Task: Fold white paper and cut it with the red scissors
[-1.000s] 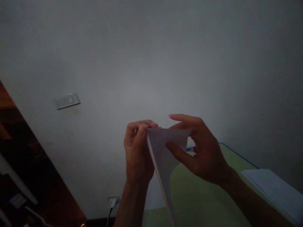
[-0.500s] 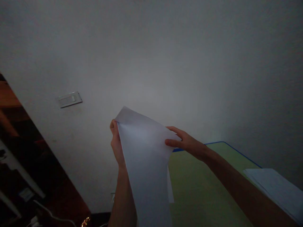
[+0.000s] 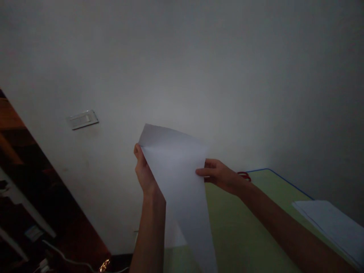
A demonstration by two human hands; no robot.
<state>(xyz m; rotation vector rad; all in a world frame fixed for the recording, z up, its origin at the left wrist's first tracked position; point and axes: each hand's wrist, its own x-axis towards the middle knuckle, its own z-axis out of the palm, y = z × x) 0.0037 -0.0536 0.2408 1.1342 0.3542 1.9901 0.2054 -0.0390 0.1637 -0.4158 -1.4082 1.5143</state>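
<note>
A sheet of white paper (image 3: 179,170) is held up in front of me, bent near its top, its lower end running out of the bottom of the view. My left hand (image 3: 141,167) is closed on the sheet's left edge, its fingers partly hidden behind the paper. At the right edge, my right hand (image 3: 214,172) pinches the sheet, thumb on the near face and other fingers behind. Below and behind the held sheet, another pale piece of paper (image 3: 174,233) shows at the table.
The green table (image 3: 244,231) has a blue edge and stands against the grey wall (image 3: 182,68). Red-handled scissors, or something like them (image 3: 244,175), lie behind my right wrist. White papers (image 3: 330,223) are stacked at the right. A switch plate (image 3: 83,120) is on the wall; a white cable (image 3: 68,261) runs lower left.
My right hand has shifted slightly left and its fingers have closed more on the paper's edge. The sheet's lower part has swung to the right, uncovering pale paper behind. The red loops now show.
</note>
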